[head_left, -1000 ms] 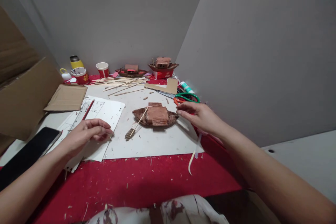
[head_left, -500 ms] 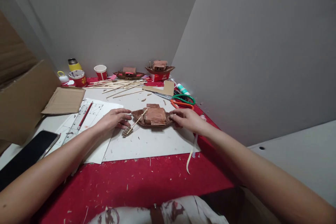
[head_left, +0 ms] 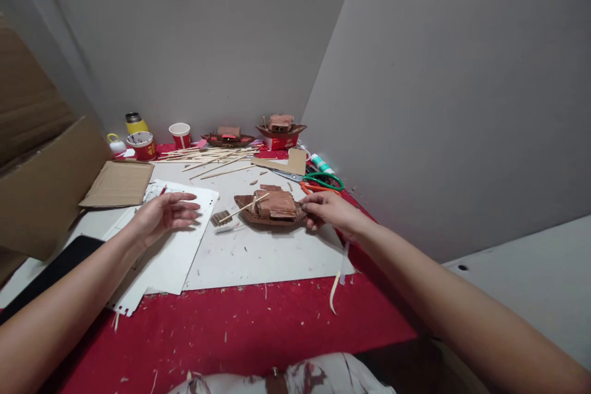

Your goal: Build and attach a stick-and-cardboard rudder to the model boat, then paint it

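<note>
A small brown model boat (head_left: pixel 270 209) with a block-shaped cabin and a thin stick oar sits tilted over the white board (head_left: pixel 258 252). My right hand (head_left: pixel 329 211) grips its right end with closed fingers and lifts that end slightly. My left hand (head_left: pixel 164 212) hovers open, palm turned inward and fingers spread, over a sheet of drawing paper (head_left: pixel 178 246), a short way left of the boat. The oar's ribbed blade (head_left: pixel 220 218) hangs between my left hand and the hull.
Two more model boats (head_left: pixel 228 135) (head_left: pixel 281 126), loose wooden sticks (head_left: pixel 207 157), paper cups (head_left: pixel 180 134), scissors (head_left: pixel 321 183) and a glue stick (head_left: pixel 322 164) lie at the back. A cardboard box (head_left: pixel 41 178), a flat cardboard piece (head_left: pixel 117 183) and a dark phone (head_left: pixel 50 274) sit left. Walls close in behind and right.
My left hand let go of the boat's left end and pulled back left, opening up. My right hand kept hold, and the boat has tipped and risen slightly.
</note>
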A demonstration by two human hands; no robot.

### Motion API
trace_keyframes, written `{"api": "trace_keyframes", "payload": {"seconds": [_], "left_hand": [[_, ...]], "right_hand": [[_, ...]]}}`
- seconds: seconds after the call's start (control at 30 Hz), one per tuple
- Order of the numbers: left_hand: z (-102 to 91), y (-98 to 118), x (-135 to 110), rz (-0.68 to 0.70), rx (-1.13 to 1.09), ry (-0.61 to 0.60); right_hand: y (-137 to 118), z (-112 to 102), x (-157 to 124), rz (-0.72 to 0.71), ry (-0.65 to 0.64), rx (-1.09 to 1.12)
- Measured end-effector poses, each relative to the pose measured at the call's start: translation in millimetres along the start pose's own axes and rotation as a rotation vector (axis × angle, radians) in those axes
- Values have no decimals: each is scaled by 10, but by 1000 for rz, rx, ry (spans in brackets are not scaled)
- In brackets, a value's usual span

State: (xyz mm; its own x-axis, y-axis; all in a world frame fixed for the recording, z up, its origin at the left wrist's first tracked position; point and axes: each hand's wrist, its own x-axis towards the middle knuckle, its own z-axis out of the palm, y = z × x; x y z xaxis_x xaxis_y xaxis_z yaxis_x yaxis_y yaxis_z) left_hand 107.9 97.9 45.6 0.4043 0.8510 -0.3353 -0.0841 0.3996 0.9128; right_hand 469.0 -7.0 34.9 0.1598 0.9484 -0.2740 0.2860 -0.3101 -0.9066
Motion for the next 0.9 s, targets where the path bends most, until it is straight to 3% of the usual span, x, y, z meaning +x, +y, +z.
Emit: {"api": "trace_keyframes", "payload": {"seconds": [0.4, 0.57, 0.67, 0.77, 0.9], "left_hand": [[-364, -23, -78, 56, -250, 290], [-440, 63, -128, 94, -294, 310], [-277, 80, -183, 54, -286, 228], [25, 68, -227, -7, -266, 114], [498, 2, -251, -111, -229, -192]], "right_hand": [[-336, -141, -13, -47, -44, 80], [-488, -213, -77, -88, -59, 119], [-575, -242, -131, -99, -85, 121], [-650, -238, -177, -113, -140, 104], [-721, -179, -190, -134, -257, 54]]}}
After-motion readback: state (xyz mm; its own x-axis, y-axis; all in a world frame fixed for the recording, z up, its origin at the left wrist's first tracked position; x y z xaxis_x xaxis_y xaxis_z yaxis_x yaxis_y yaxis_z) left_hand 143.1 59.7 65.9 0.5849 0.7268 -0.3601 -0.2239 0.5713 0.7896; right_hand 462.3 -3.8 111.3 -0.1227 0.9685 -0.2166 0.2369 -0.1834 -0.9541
